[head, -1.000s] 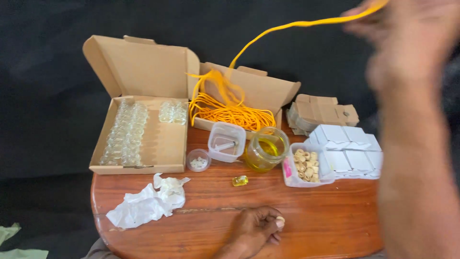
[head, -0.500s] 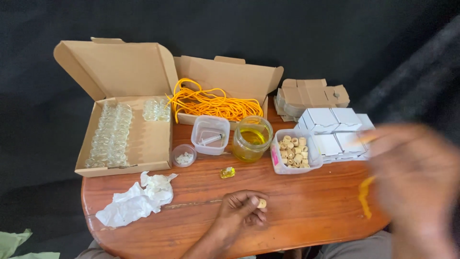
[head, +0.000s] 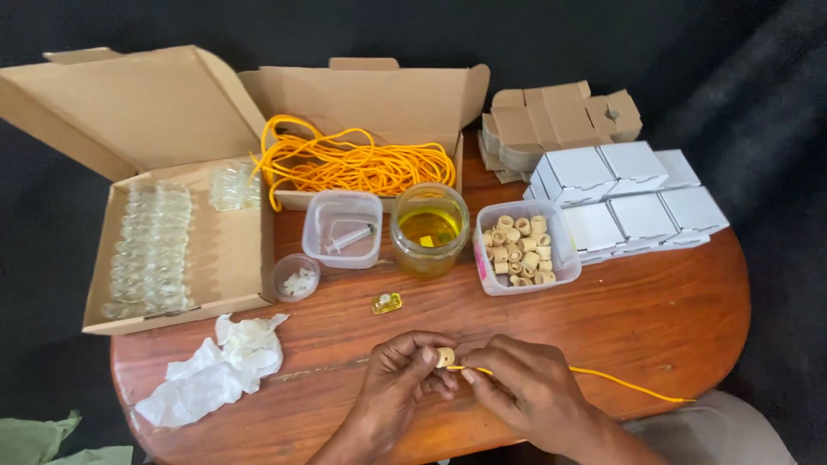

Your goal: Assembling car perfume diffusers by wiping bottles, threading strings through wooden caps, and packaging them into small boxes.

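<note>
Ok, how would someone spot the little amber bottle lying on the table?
Start at the glass jar of yellow liquid mid-table. Just in front of it, toward the hands, a tiny amber bottle lies alone on bare wood, the only loose glass outside a box.

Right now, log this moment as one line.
left hand: pinches small cork ring | right hand: holds yellow cord at ring | wooden table

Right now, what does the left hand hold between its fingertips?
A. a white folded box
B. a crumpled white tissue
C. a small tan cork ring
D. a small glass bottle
C: the left hand pinches a small tan cork ring, and the right hand brings the end of the yellow cord to it.
</note>
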